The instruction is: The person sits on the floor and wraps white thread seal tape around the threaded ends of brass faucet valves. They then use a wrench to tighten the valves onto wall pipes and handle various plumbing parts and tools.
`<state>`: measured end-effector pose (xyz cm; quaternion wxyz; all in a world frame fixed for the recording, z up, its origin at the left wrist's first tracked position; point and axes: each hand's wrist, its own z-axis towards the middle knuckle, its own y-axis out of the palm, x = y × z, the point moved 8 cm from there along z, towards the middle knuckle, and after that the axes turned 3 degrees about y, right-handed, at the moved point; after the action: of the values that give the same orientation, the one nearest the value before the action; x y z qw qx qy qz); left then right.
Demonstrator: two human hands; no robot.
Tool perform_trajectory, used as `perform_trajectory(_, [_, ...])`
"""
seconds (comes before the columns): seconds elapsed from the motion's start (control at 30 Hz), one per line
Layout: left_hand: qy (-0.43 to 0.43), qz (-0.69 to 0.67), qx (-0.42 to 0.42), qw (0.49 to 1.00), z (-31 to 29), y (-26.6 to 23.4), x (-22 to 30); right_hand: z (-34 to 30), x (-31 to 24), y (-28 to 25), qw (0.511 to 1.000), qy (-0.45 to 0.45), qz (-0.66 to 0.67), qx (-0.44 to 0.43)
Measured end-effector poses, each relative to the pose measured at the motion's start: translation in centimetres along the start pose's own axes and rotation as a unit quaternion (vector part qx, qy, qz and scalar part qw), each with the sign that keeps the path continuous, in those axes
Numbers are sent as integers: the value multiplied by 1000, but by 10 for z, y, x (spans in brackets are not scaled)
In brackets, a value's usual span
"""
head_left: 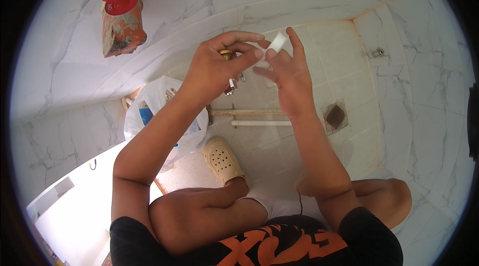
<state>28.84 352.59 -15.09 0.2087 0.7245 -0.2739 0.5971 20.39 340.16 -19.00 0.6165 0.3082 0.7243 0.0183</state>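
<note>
My left hand (pixel 212 66) is curled around a small chrome valve fitting (pixel 231 87). Its brass-coloured end shows between the fingers and its chrome part sticks out below the palm. The thumb and fingertips of that hand point toward my right hand (pixel 293 84), almost meeting it. A white roll of thread seal tape (pixel 278 42) is gripped in the right hand's fingers, with one finger stretched up beside it. Whether a strand of tape runs between the two hands is too faint to make out.
A plastic bag (pixel 192 131) of parts stands on the left, near my clog (pixel 223 158). Two pipes (pixel 262 123) cross the floor below my hands. A square drain hole (pixel 335 117) lies right. A red-handled valve (pixel 121 1) juts from the wall at upper left; another wall fitting (pixel 377 53) is right.
</note>
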Motion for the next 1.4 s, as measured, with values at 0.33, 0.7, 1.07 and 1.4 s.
perform_trajectory(0.33, [4, 0, -16, 1000, 0, 3, -2, 0, -10, -8, 991, -81, -100, 47])
perform_trajectory(0.7, [-89, -120, -59, 987, 5, 4, -21, -4, -19, -3, 944, -211, -253, -30])
perform_trajectory(1.07, [-47, 3, -51, 998, 5, 4, -23, -2, -16, 1, 983, -71, -153, -76])
perform_trajectory(1.4, [-60, 60, -59, 995, 3, 2, -21, 9, -3, -1, 994, 19, 38, -99])
